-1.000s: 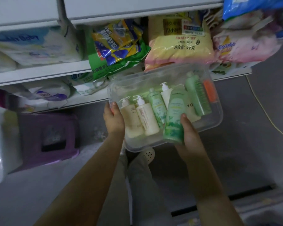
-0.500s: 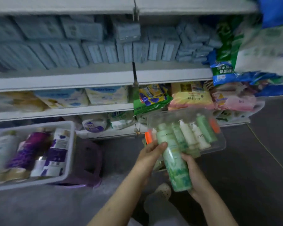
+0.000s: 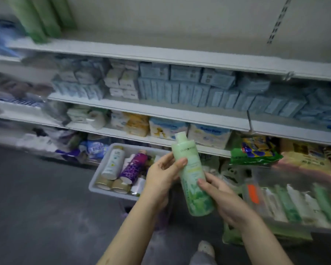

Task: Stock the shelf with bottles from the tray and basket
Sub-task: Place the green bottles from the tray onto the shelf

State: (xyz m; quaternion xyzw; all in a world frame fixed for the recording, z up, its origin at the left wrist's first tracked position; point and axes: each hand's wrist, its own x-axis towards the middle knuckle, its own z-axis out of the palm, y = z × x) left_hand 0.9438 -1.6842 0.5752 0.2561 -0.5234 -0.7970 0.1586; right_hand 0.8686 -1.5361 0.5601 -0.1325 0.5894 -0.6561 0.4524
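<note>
Green bottles (image 3: 36, 18) stand on the far top shelf (image 3: 161, 54) at left. Nearer, a grey basket (image 3: 111, 193) holds bottles lying on their sides. At centre, a person's left hand (image 3: 161, 175) grips the upper body of a tilted green bottle (image 3: 193, 178), while the right hand (image 3: 224, 199) clasps its lower half. A clear tray (image 3: 294, 225) of bottles lies blurred at right.
</note>
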